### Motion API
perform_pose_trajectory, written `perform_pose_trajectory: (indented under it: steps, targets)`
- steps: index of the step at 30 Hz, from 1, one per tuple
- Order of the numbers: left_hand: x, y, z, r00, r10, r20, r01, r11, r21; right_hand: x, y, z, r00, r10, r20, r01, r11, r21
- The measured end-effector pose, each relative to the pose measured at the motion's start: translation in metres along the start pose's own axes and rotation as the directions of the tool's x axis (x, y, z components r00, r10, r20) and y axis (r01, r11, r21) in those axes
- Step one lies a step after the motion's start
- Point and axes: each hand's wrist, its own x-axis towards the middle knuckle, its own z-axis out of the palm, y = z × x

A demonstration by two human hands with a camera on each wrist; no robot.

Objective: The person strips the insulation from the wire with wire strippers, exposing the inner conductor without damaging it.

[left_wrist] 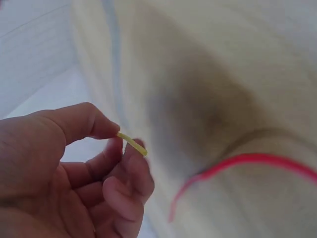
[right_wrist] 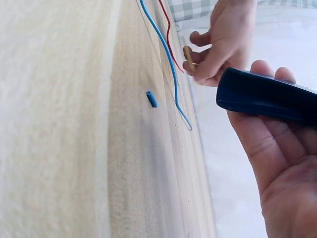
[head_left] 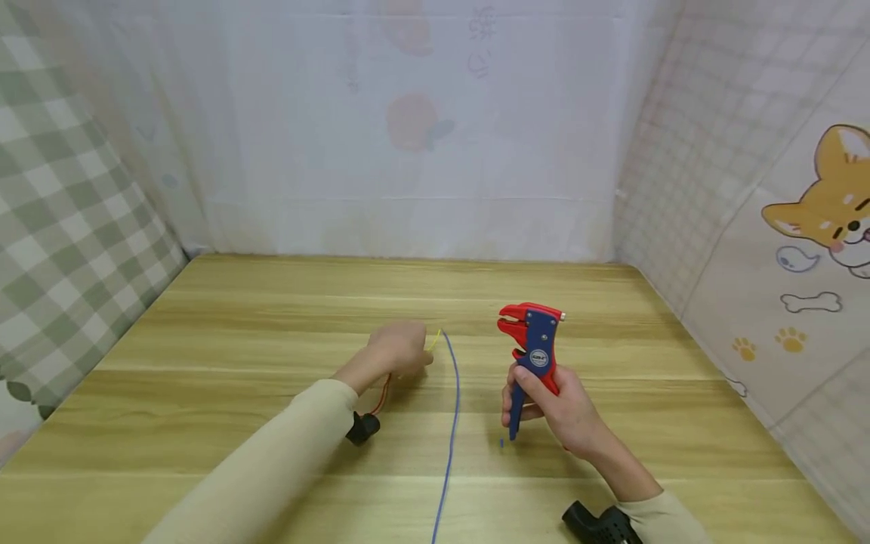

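Observation:
My left hand (head_left: 399, 346) pinches a short length of yellow wire (left_wrist: 132, 142) between thumb and fingertips, a little above the table. A red wire (left_wrist: 257, 158) curves close by that hand in the left wrist view. Farther right, my right hand (head_left: 567, 404) grips the handles of a red and blue wire stripper (head_left: 540, 336), held upright with its red jaws pointing left. Between the hands a long blue wire (head_left: 457, 400) runs across the table towards me. A small blue piece (right_wrist: 151, 99) lies on the wood near the stripper's lower handle end.
The wooden table (head_left: 272, 317) ends at a white cloth backdrop (head_left: 306, 151). A checked cloth (head_left: 61, 189) hangs on the left and a printed cloth (head_left: 748, 227) on the right. Dark wrist cameras (head_left: 363, 428) sit under both forearms.

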Motion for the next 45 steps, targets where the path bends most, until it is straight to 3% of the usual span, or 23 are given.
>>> perform_pose_trajectory:
  steps: [7,11,13,16,19,21,28,32,34,37,41,45]
  targets:
    - [-0.020,0.005,-0.027,0.985,0.113,-0.131,-0.129,0.984,-0.122,0.002,0.000,0.000,1.000,0.002,-0.004,-0.002,1.000,-0.010]
    - [-0.027,0.005,-0.031,0.980,0.145,-0.135,-0.172,0.961,-0.217,0.001,0.001,0.000,1.000,0.005,-0.009,-0.005,1.000,-0.003]
    - [-0.031,0.004,-0.031,0.976,0.168,-0.139,-0.202,0.935,-0.292,0.001,0.002,0.001,1.000,0.007,-0.012,-0.007,1.000,0.002]
    - [-0.035,0.004,-0.029,0.964,0.212,-0.157,-0.260,0.871,-0.418,0.000,0.003,0.001,1.000,0.006,-0.017,-0.006,1.000,0.000]
    - [-0.038,0.003,-0.027,0.951,0.243,-0.194,-0.308,0.811,-0.497,0.001,0.004,0.002,1.000,0.011,-0.016,-0.011,1.000,-0.005]
    - [-0.041,0.002,-0.026,0.941,0.255,-0.224,-0.337,0.789,-0.515,0.001,0.004,0.002,1.000,0.013,-0.016,-0.013,1.000,-0.011]
    - [-0.057,-0.005,-0.024,0.912,0.254,-0.322,-0.388,0.791,-0.473,0.001,0.004,0.003,1.000,0.000,0.002,0.000,1.000,-0.010]
    - [-0.062,-0.009,-0.020,0.872,0.263,-0.413,-0.445,0.777,-0.445,0.001,0.004,0.003,0.999,0.017,0.031,-0.017,1.000,0.005]
    - [-0.064,-0.010,-0.018,0.847,0.264,-0.462,-0.471,0.775,-0.420,0.000,0.004,0.003,0.999,0.023,0.046,-0.024,1.000,0.009]
    - [-0.065,-0.009,-0.015,0.822,0.240,-0.517,-0.480,0.780,-0.401,0.000,0.004,0.003,0.998,0.025,0.061,-0.026,1.000,0.005]
    - [-0.067,-0.007,-0.014,0.814,0.182,-0.552,-0.461,0.780,-0.424,0.000,0.004,0.003,0.997,0.021,0.077,-0.021,1.000,-0.009]
    - [-0.067,-0.004,-0.014,0.785,0.156,-0.599,-0.472,0.777,-0.416,0.002,0.004,0.003,0.996,0.019,0.085,-0.017,1.000,-0.019]
